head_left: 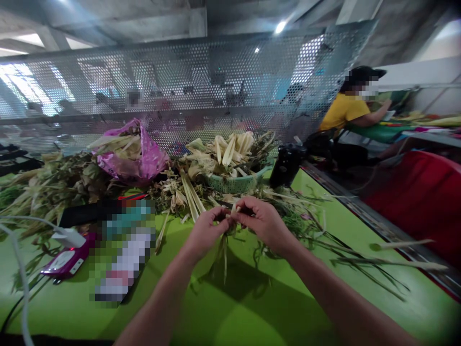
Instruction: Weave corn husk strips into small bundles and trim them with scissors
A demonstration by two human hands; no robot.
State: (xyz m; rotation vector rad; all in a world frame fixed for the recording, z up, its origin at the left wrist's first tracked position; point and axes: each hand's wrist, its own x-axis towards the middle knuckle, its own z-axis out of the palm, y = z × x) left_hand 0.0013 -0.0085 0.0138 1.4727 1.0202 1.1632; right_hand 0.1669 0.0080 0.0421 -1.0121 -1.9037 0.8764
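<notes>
Holding a pale, narrow husk (234,210) just off centre at six o'clock, pinching its mostly hidden middle, poking a short tip toward twelve o'clock, dangling thin strands (225,262) toward six.

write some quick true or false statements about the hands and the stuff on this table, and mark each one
1. The left hand and right hand meet at a pale plant strip. True.
2. The pink plastic bag stands to the right of the green basket. False: it is to the basket's left.
3. A dark container stands just right of the basket. True.
4. The tabletop is red. False: it is bright green.
5. The person in the yellow top is on the left side of the view. False: that person is on the right.
6. Pale plant pieces are heaped in the basket. True.
</notes>
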